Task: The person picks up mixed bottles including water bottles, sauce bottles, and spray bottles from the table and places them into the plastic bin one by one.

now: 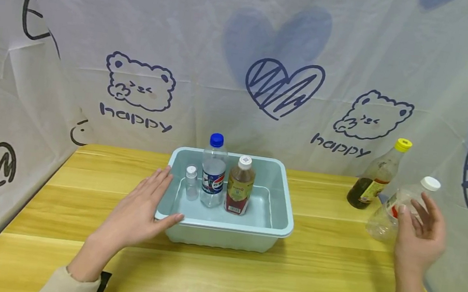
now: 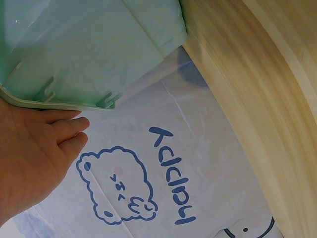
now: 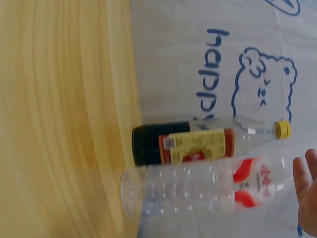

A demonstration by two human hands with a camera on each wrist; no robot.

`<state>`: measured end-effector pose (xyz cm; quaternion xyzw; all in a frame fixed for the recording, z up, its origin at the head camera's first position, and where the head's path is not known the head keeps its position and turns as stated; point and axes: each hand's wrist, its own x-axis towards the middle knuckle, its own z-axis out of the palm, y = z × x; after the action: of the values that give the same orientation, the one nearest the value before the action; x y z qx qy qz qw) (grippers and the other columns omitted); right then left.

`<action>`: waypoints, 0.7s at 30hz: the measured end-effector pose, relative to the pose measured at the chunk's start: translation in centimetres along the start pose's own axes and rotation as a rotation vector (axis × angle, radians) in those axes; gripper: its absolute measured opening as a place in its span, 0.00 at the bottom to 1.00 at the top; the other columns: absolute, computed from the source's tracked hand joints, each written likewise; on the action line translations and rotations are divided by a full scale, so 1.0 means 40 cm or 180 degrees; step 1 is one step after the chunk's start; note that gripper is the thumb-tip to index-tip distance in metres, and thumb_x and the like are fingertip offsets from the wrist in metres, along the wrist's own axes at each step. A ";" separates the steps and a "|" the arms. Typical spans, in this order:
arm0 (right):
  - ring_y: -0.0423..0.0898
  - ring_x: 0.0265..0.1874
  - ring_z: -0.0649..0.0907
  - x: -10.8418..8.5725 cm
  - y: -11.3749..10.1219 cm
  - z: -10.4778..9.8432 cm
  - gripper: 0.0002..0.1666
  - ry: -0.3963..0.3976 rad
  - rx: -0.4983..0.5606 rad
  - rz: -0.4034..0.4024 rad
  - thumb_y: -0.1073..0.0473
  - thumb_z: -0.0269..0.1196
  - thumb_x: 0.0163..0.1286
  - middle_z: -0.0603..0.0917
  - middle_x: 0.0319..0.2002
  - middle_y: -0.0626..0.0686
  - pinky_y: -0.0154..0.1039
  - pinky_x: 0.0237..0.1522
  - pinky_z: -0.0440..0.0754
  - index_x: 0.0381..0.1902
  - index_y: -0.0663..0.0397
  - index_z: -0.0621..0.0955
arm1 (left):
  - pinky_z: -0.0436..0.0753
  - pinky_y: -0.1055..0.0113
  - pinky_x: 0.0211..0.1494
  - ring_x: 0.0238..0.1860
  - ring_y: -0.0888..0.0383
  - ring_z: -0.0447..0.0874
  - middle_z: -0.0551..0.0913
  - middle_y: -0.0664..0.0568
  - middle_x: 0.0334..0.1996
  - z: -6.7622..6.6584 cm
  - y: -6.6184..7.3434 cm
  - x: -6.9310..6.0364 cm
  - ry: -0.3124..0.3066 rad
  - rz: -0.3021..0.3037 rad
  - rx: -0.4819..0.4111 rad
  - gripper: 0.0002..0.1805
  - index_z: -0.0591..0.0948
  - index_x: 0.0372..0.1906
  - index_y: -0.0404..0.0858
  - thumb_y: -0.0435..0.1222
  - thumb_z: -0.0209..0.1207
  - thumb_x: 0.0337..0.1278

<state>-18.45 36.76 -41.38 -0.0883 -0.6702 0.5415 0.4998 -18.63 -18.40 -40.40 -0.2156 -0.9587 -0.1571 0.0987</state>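
left hand (image 1: pixel 135 214): fingers straight, thumb apart, at tub (image 1: pixel 223 237) rim, frame centre | right hand (image 1: pixel 422 237): fingers apart from thumb, beside clear bottle (image 1: pixel 385 218), right of frame | bottles inside tub: three

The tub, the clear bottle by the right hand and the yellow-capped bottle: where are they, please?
Tub (image 1: pixel 222 238), head view, on its front wall.
Clear bottle (image 3: pixel 198 189), right wrist view, on its body.
Yellow-capped bottle (image 3: pixel 204 144), right wrist view, on its label.

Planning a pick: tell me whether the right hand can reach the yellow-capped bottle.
Probably not straight at the yellow-capped bottle: the clear bottle beside it stands between it and the right hand.
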 end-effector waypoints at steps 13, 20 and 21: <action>0.41 0.66 0.76 0.023 0.022 -0.025 0.36 0.0344 -0.0546 0.0370 0.61 0.72 0.68 0.78 0.70 0.47 0.32 0.68 0.74 0.73 0.46 0.76 | 0.54 0.43 0.83 0.83 0.39 0.47 0.44 0.42 0.84 0.002 -0.002 -0.001 -0.0060 -0.0020 -0.0010 0.57 0.54 0.82 0.31 0.68 0.55 0.66; 0.40 0.72 0.71 0.050 0.070 -0.031 0.41 0.0136 -0.0865 0.0417 0.56 0.72 0.68 0.72 0.74 0.47 0.32 0.74 0.66 0.77 0.44 0.71 | 0.53 0.44 0.84 0.83 0.39 0.47 0.44 0.43 0.84 0.001 -0.003 -0.002 -0.0062 -0.0026 -0.0016 0.58 0.54 0.82 0.31 0.69 0.54 0.66; 0.40 0.72 0.70 0.054 0.075 -0.030 0.42 0.0112 -0.0876 0.0431 0.56 0.72 0.68 0.72 0.74 0.47 0.32 0.74 0.66 0.77 0.44 0.70 | 0.53 0.44 0.84 0.83 0.39 0.47 0.44 0.43 0.85 0.001 -0.003 -0.002 -0.0064 -0.0025 -0.0011 0.58 0.54 0.82 0.31 0.70 0.53 0.66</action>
<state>-19.85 40.16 -42.70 -0.2105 -0.7218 0.4754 0.4569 -18.62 -18.52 -40.49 -0.2136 -0.9602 -0.1569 0.0882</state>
